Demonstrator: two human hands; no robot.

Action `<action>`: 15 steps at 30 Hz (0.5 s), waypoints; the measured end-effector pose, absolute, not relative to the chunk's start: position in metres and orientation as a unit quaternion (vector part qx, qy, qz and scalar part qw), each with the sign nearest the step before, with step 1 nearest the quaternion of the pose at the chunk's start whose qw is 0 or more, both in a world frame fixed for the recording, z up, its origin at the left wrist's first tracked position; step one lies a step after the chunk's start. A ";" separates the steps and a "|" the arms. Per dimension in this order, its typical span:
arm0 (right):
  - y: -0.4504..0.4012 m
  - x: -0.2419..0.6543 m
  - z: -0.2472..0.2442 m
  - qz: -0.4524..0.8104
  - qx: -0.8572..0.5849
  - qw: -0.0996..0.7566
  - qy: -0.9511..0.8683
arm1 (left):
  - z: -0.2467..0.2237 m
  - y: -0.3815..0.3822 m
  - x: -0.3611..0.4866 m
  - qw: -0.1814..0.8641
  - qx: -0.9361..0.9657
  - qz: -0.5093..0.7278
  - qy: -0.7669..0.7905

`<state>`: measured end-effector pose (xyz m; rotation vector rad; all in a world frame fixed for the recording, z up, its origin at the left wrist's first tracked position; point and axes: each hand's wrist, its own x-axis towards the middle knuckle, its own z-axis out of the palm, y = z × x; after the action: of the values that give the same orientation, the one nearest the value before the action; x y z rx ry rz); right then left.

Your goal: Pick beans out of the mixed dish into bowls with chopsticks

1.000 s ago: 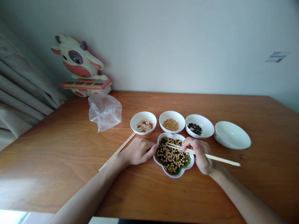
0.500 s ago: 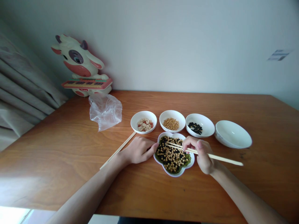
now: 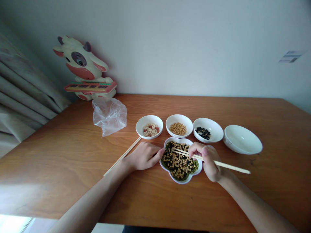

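Mixed beans (image 3: 179, 163) in flower-shaped white dish (image 3: 181, 181), bottom centre. Right hand (image 3: 209, 161) fingers pinch chopsticks (image 3: 230, 166), tips over beans, no bean visibly held. Left hand (image 3: 144, 157) curled, empty, at dish rim. Spare chopsticks (image 3: 122, 157) beside it. Beyond: peanut bowl (image 3: 141, 127), soybean bowl (image 3: 179, 118), black bean bowl (image 3: 213, 131).

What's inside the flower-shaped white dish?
The flower-shaped white dish holds mixed yellow soybeans, black beans and green mung beans. Chopsticks in the right hand cross it. That hand hides part of the dish, and the beans cover its floor.
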<state>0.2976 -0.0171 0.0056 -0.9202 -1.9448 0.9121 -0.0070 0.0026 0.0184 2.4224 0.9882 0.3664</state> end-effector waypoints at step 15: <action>-0.017 0.300 0.016 0.339 -0.372 0.412 -0.760 | 0.019 0.003 -0.007 0.263 0.885 0.141 0.356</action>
<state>0.2996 -0.0171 0.0163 -0.9361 -1.9115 0.8528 -0.0073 0.0026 0.0187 2.3941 0.9635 0.3822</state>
